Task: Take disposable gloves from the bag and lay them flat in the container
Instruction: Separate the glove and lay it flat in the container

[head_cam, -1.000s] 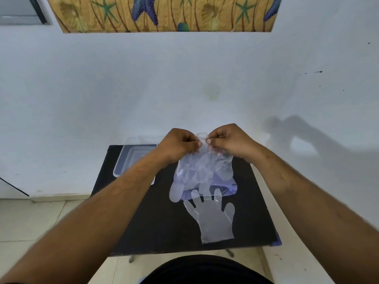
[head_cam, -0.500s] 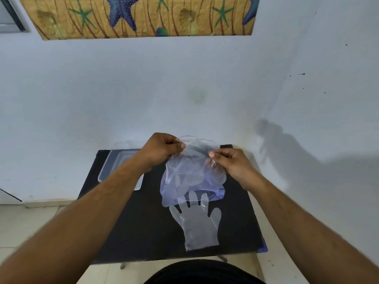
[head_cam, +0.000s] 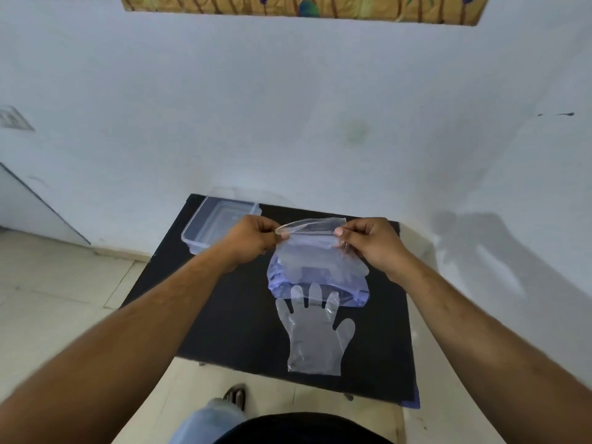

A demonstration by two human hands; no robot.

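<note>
A clear, bluish plastic bag [head_cam: 315, 270] hangs above the black table [head_cam: 230, 312], and folded gloves show through it. My left hand [head_cam: 253, 240] pinches the left end of its top rim. My right hand [head_cam: 371, 243] pinches the right end, and the mouth is pulled open between them. One clear disposable glove [head_cam: 315, 339] lies flat on the table below the bag, fingers pointing away from me. A clear rectangular container [head_cam: 213, 224] stands at the table's far left corner, partly hidden behind my left hand.
The table stands against a white wall [head_cam: 288, 123], with a second wall close on the right. Tiled floor [head_cam: 57, 283] lies to the left. My foot [head_cam: 235, 395] and knee show under the table's near edge.
Both hands have moved apart along the bag's rim, stretching the mouth wider. The camera has tilted down and shifted, so the table sits lower and more to the right.
</note>
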